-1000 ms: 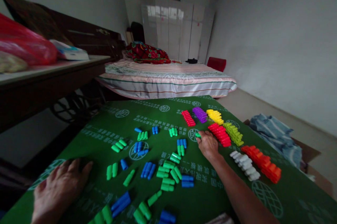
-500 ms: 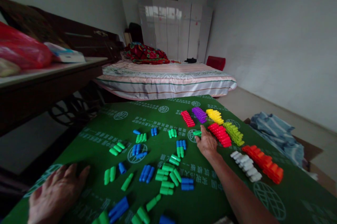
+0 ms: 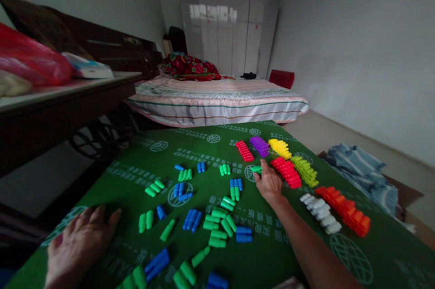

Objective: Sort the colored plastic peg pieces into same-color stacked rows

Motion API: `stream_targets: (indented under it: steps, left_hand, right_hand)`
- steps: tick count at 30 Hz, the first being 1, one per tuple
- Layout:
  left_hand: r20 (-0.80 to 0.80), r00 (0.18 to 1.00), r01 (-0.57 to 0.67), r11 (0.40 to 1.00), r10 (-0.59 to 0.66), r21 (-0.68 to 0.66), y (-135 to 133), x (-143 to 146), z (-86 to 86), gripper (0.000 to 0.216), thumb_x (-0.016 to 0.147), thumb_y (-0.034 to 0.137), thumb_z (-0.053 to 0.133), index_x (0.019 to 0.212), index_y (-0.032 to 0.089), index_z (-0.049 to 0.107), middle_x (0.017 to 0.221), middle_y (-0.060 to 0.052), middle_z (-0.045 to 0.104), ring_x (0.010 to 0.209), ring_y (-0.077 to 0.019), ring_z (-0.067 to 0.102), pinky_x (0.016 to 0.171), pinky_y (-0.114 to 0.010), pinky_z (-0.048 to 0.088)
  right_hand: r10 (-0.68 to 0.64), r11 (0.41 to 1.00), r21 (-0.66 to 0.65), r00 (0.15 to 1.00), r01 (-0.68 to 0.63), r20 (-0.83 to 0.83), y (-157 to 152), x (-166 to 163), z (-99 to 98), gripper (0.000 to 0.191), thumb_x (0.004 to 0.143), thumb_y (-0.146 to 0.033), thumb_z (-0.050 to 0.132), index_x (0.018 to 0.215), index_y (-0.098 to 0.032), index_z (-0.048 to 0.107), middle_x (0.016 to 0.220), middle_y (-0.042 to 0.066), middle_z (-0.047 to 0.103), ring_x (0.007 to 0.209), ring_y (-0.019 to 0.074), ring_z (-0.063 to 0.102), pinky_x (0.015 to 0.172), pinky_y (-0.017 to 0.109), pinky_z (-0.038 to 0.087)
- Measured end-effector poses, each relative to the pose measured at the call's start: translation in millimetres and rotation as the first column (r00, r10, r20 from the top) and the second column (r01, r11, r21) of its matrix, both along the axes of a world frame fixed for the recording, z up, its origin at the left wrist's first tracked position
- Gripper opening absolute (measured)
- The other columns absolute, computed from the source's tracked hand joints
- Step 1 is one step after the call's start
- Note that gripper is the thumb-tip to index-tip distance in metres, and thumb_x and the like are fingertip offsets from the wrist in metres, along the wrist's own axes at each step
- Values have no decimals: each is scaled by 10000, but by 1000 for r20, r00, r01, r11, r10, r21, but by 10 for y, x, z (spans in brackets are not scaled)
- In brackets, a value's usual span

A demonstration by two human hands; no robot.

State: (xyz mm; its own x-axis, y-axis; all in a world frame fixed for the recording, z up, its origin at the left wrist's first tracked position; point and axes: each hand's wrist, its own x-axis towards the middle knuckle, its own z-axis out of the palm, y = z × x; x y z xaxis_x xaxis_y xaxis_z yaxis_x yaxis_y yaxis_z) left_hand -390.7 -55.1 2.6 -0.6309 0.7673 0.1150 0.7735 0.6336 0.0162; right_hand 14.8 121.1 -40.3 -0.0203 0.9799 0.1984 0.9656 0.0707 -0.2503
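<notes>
My right hand [image 3: 270, 182] reaches over the green board, its thumb and index finger closed about a small green bullet-shaped plastic piece [image 3: 256, 169]. Just beyond it lie a row of red pieces [image 3: 244, 151] and a row of purple pieces [image 3: 259, 146]. A second red row [image 3: 286, 172] is close to the right of the fingers. My left hand [image 3: 81, 239] rests palm down at the left, fingers spread, holding nothing. Between the hands are scattered green pieces [image 3: 211, 222] and blue pieces [image 3: 192, 220], singly and in small groups.
Yellow [image 3: 280, 148], lime [image 3: 304, 171], white [image 3: 320, 213] and orange rows [image 3: 343, 211] stand at the right of the green board [image 3: 118, 175]. A bed [image 3: 217, 108] is beyond it. To the left is a side table [image 3: 118, 78] with a red bag [image 3: 34, 60].
The view has shifted slightly, moving everything a little within it. My right hand remains at the green piece near the red row, and my left hand still lies flat.
</notes>
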Motion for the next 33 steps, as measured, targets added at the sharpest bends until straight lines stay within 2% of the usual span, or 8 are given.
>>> stream_targets:
  steps: [4,17,22,26,28,30,33]
  left_hand:
    - [12,999,-44,999,44,-19,-2,114,64,788,828,592,7,1331,145,418,1468,-149,377,1371,-329,295,1091,-502,255]
    - [13,1000,-19,1000,19,3,-36,158,65,674,878,519,152,1315,91,435,1449,-203,389,1366,-350,296,1067,-521,276]
    - [13,1000,0,1000,0,8,-42,129,33,702,880,539,126,1319,83,429,1444,-207,389,1360,-359,297,1066,-527,268]
    - [15,1000,5,1000,-6,15,-46,131,29,686,884,537,145,1304,85,444,1440,-207,396,1347,-360,311,1060,-537,272]
    - [15,1000,7,1000,-8,19,-43,143,34,676,886,534,156,1298,87,449,1436,-212,403,1343,-359,315,1054,-544,278]
    - [15,1000,10,1000,-10,21,-42,155,39,674,889,528,155,1303,82,443,1430,-216,407,1346,-361,309,1053,-546,277]
    - [13,1000,19,1000,-19,24,-43,166,43,686,890,529,142,1309,70,432,1428,-220,403,1346,-369,306,1056,-541,272]
  right_hand:
    - [6,1000,2,1000,-6,17,-8,10,-22,547,929,-338,422,1418,-107,344,1272,148,587,1115,216,559,886,285,417]
    - [21,998,50,999,-23,40,-44,40,-97,562,943,-372,385,1432,-104,313,1284,151,573,1096,253,559,849,322,427]
    - [15,996,90,1000,-14,-9,-43,61,-110,565,945,-393,366,1409,-73,336,1284,174,555,1136,251,532,885,320,417]
    - [-1,993,115,999,5,-42,-123,72,-71,495,923,-325,397,1360,-94,423,1259,161,567,1130,242,531,894,310,420]
    - [31,993,115,998,-25,-46,-226,40,-24,417,919,-304,401,1284,-144,523,1214,131,601,1092,229,554,874,297,428]
    - [114,989,100,992,-109,-49,-360,-34,42,359,928,-304,392,1196,-188,600,1158,103,643,1039,208,587,850,276,432]
    - [269,963,31,963,-268,-29,-558,-212,175,336,945,-334,387,1159,-231,624,1100,73,682,955,180,631,803,253,437]
